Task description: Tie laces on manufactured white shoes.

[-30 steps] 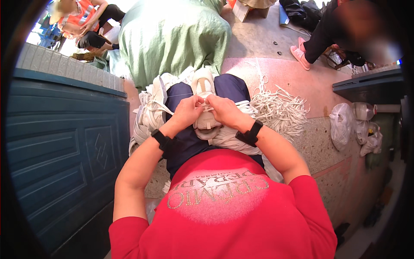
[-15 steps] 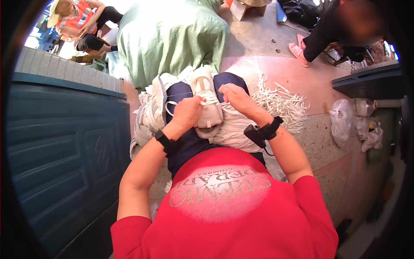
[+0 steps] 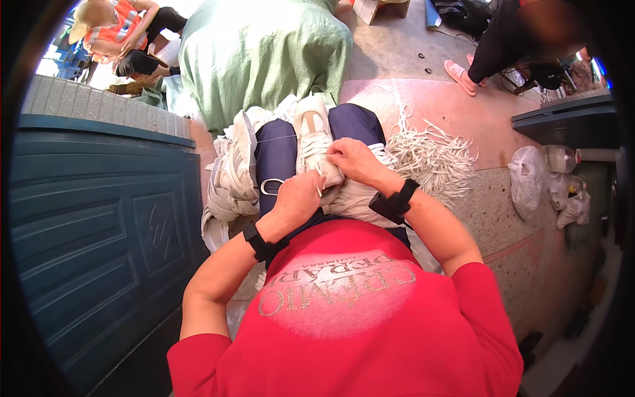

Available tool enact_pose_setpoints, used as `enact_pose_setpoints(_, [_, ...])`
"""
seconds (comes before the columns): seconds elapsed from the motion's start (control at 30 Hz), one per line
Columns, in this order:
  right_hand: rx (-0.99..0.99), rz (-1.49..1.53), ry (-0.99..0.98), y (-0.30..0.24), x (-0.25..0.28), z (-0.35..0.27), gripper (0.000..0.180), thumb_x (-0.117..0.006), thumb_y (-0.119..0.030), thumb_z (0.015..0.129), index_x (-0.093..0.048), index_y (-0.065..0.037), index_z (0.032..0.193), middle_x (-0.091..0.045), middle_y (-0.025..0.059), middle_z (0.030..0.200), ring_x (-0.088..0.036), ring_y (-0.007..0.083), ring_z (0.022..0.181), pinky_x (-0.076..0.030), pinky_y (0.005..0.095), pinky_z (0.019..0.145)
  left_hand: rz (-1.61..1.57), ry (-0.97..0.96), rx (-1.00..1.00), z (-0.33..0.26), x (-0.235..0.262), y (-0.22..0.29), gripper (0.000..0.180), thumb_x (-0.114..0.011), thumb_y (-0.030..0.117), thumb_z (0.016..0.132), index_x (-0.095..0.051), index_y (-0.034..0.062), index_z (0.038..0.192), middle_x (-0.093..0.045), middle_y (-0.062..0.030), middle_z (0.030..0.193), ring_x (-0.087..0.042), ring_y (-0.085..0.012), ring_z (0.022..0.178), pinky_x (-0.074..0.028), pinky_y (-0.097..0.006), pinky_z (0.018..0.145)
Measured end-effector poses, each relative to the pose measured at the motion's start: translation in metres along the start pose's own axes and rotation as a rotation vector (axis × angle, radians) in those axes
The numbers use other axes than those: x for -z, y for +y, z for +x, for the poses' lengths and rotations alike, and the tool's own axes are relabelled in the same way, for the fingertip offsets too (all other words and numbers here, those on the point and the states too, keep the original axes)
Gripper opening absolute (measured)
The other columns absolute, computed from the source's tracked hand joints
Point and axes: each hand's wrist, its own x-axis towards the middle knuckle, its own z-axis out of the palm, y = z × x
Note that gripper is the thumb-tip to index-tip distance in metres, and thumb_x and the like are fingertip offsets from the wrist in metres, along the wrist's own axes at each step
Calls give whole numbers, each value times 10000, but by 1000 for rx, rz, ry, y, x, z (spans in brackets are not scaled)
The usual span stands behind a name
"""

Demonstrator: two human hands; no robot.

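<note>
A cream sneaker [image 3: 312, 124] lies between my thighs, toe away from me, with white lace crossing its upper. My left hand [image 3: 299, 198] is closed at the shoe's near end, its fingertips pinching the lace by the tongue; a loop of lace sticks out to its left. My right hand [image 3: 359, 162] is closed at the shoe's right side, its thumb and fingers pinched on the lace near the upper eyelets. The fingertips hide part of the lace. A bundle of white laces [image 3: 360, 200] lies across my right thigh, under the right forearm.
Several pale sneakers [image 3: 231, 172] are stacked against my left leg. Loose white laces [image 3: 433, 159] heap on the floor to the right. A green-covered pile [image 3: 264, 59] stands ahead, a blue panelled door [image 3: 99, 218] at left. Plastic bags [image 3: 527, 182] hang at right. Two other people sit farther off.
My left hand has come nearer to my body, down to the shoe's opening. My right hand has moved left and nearer, onto the shoe's lacing.
</note>
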Motion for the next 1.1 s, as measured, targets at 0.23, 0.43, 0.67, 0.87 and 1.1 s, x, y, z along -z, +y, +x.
enact_pose_setpoints(0.23, [32,-85,119,-3,-8,9,108,-543,-91,677,-634,-35,682,-600,185,697,-593,345,724,-461,415,657,-3,57,-13,0,-7,-2,218,-500,172,858,-508,1,724,-541,-224,635,-546,-405,642,-418,-469,567])
enact_pose_setpoints(0.43, [-38,-126,59,-12,-9,23,103,-535,-68,633,-629,-39,662,-604,190,710,-594,348,731,-465,419,668,-10,69,-25,0,-12,-1,207,-505,179,857,-514,4,746,-549,-218,656,-549,-397,658,-422,-459,572])
enact_pose_setpoints(0.67, [266,-260,50,-20,-22,-7,221,-497,3,689,-590,-19,888,-568,176,802,-547,340,829,-445,405,725,-67,74,-48,-10,-8,-5,127,-465,114,821,-547,18,834,-574,-218,690,-571,-396,671,-450,-480,611])
enact_pose_setpoints(0.87, [426,-170,7,0,-27,-6,115,-565,-42,712,-577,-16,824,-540,135,814,-516,318,836,-437,395,740,-27,248,-123,7,16,-31,208,-457,-13,771,-548,9,956,-569,-196,897,-567,-357,814,-460,-408,700])
enact_pose_setpoints(1.1, [453,-322,107,18,-7,4,46,-563,-48,632,-566,-16,665,-554,135,757,-518,305,746,-438,386,701,-110,189,-250,71,6,-32,167,-515,40,781,-545,6,942,-585,-200,802,-579,-358,770,-457,-390,672])
